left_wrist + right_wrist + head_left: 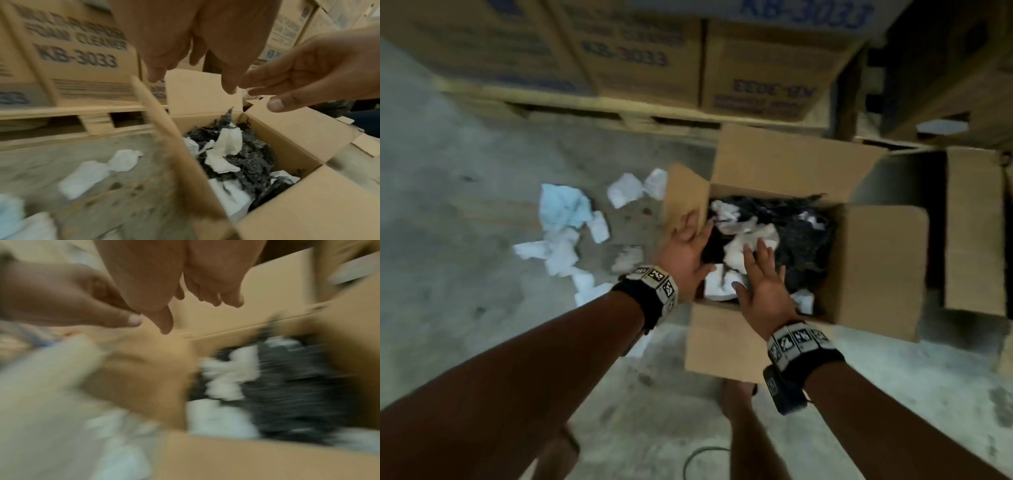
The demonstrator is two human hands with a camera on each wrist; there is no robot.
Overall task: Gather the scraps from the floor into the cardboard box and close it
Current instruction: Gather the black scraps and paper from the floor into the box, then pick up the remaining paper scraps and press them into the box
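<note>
Scraps (pixel 571 236) on the floor sit left of our hands, nearer the left hand (pixel 690 253); both hands spread empty over the box (pixel 876 274).

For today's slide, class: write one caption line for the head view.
Both open hands, left hand and right hand, hover over the open cardboard box while white scraps lie on the floor.

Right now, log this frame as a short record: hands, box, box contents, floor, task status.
left hand: open, holds nothing, over the box's left edge
right hand: open, holds nothing, over the box
cardboard box: on the floor, flaps open
box contents: white scraps on dark shredded material
floor scraps: white and pale blue pieces left of the box
task status: gathering unfinished, box not closed
</note>
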